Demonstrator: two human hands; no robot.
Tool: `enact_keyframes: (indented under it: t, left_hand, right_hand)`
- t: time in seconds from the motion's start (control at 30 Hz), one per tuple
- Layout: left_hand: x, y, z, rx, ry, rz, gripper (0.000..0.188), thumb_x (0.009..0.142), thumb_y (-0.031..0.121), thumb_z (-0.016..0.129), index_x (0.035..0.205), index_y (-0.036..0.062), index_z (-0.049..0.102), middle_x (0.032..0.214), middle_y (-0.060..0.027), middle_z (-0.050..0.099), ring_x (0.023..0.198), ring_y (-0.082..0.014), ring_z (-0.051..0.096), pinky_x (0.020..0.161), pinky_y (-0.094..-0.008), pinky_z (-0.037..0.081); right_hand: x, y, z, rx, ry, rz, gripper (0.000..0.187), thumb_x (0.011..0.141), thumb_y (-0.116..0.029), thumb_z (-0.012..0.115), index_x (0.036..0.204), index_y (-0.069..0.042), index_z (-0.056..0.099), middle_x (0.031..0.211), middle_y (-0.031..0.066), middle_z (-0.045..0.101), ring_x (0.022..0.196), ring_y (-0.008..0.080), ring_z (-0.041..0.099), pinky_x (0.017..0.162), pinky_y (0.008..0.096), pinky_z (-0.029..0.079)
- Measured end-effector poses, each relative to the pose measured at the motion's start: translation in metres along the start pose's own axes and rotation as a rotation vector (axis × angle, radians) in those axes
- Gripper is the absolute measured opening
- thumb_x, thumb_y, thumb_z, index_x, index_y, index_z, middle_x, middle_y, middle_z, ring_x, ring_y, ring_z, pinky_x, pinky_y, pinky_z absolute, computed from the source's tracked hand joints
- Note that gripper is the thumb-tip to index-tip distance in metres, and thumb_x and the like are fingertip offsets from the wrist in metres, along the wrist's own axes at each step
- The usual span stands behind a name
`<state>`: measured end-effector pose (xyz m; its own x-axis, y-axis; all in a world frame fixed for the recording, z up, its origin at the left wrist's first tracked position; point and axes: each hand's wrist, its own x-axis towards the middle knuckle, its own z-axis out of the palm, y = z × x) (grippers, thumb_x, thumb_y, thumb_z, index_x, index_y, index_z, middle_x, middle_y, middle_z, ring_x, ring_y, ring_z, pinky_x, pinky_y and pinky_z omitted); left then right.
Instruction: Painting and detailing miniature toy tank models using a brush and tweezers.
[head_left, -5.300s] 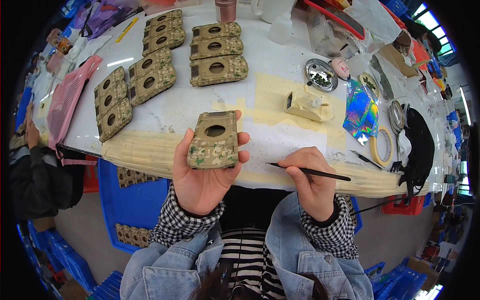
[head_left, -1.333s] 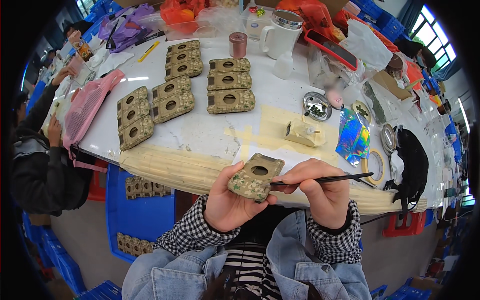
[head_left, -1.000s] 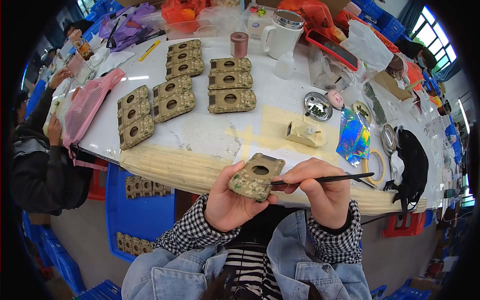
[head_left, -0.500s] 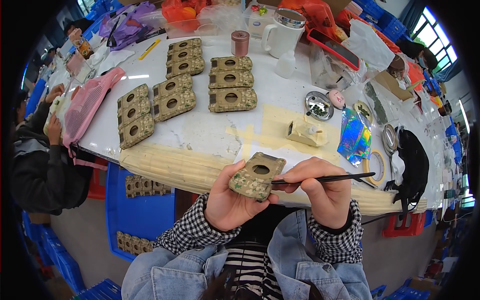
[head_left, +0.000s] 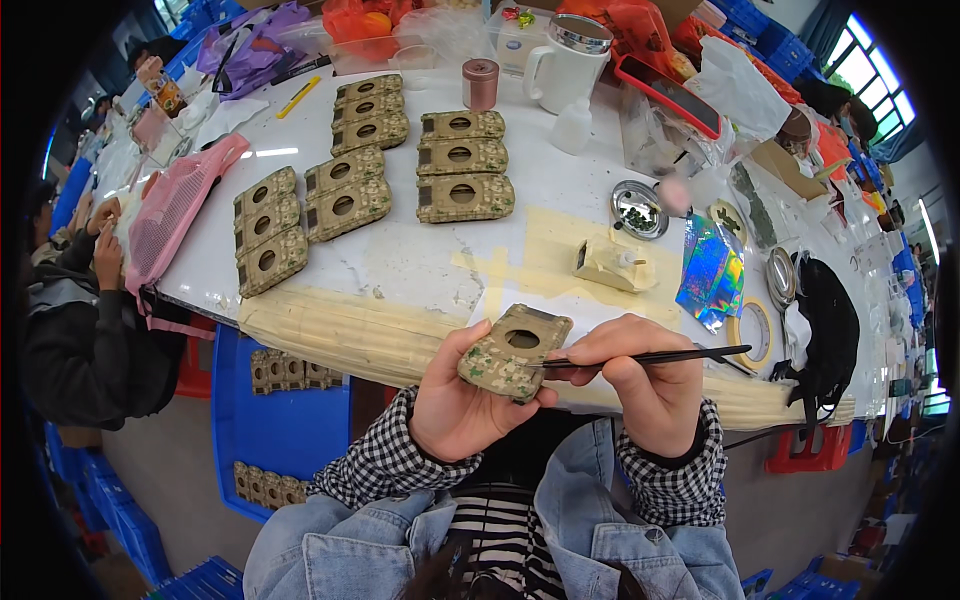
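camouflage-patterned, rounded-rectangular shell, tan with blotches of green and brown, is held at the near edge of a smooth white tabletop; its face has a round dark hole, with a dark flat patch at the far end. the left hand cups it from below, thumb along its left side and fingers curled underneath, closed just far enough to bear it. the right hand pinches a slim, straight black pen-like tool between thumb and fingers, its fine tip at the right side of the shell; whether it touches is too small to make out.

beyond the shell and to its left, matching camouflage shells lie in close columns, holes facing up. left of it, ribbed strips of pale yellow tape cover the table's rim. beyond it to the right sit a boxy block wrapped in creased cream tape and a shiny round metal dish with dark green bits inside. right of it lie a glossy, rainbow-sheened sheet and a ring-shaped roll of cream tape. below and left of it is a flat blue plastic tray.
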<state>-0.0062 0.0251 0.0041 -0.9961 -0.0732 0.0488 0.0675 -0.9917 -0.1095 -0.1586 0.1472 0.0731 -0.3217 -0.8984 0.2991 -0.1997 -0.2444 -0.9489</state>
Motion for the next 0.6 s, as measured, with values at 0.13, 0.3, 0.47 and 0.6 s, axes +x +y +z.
enact_keyframes:
  t: [0.13, 0.3, 0.47, 0.6]
  left_hand:
    - [0.0002, -0.0005, 0.0003, -0.007, -0.009, 0.004, 0.056, 0.1, 0.04, 0.028, 0.135, -0.0034, 0.039, 0.12, -0.0286, 0.055, 0.098, -0.0337, 0.064, 0.081, -0.035, 0.059]
    - [0.0003, 0.0002, -0.0019, -0.004, -0.007, 0.002, 0.056, 0.1, 0.04, 0.028, 0.135, -0.0035, 0.039, 0.12, -0.0289, 0.055, 0.098, -0.0339, 0.064, 0.081, -0.0351, 0.059]
    - [0.0003, 0.0, -0.0028, -0.008, -0.023, 0.011, 0.057, 0.1, 0.04, 0.028, 0.135, -0.0038, 0.037, 0.12, -0.0296, 0.054, 0.099, -0.0344, 0.064, 0.082, -0.0354, 0.059]
    - [0.0003, -0.0001, -0.0024, -0.014, -0.025, 0.011, 0.057, 0.1, 0.04, 0.028, 0.135, -0.0038, 0.037, 0.12, -0.0297, 0.054, 0.099, -0.0346, 0.064, 0.083, -0.0354, 0.059]
  right_hand:
    - [-0.0003, -0.0014, 0.0001, 0.0, 0.0, 0.022, 0.014, 0.087, -0.002, 0.061, 0.097, 0.003, 0.069, 0.087, 0.0127, 0.068, 0.079, 0.018, 0.065, 0.076, 0.0282, 0.051]
    - [-0.0003, 0.0001, 0.0001, -0.013, 0.006, 0.009, 0.013, 0.087, -0.004, 0.062, 0.096, 0.002, 0.069, 0.088, 0.0125, 0.069, 0.08, 0.0188, 0.065, 0.078, 0.0292, 0.05]
    - [-0.0001, 0.0, -0.0002, -0.049, 0.002, -0.006, 0.013, 0.086, -0.005, 0.063, 0.096, 0.002, 0.069, 0.089, 0.0117, 0.07, 0.081, 0.0198, 0.065, 0.081, 0.0306, 0.05]
    - [0.0, 0.0002, 0.0002, -0.049, 0.004, -0.003, 0.013, 0.086, -0.005, 0.063, 0.095, 0.002, 0.069, 0.089, 0.0112, 0.07, 0.081, 0.0199, 0.065, 0.081, 0.0309, 0.05]
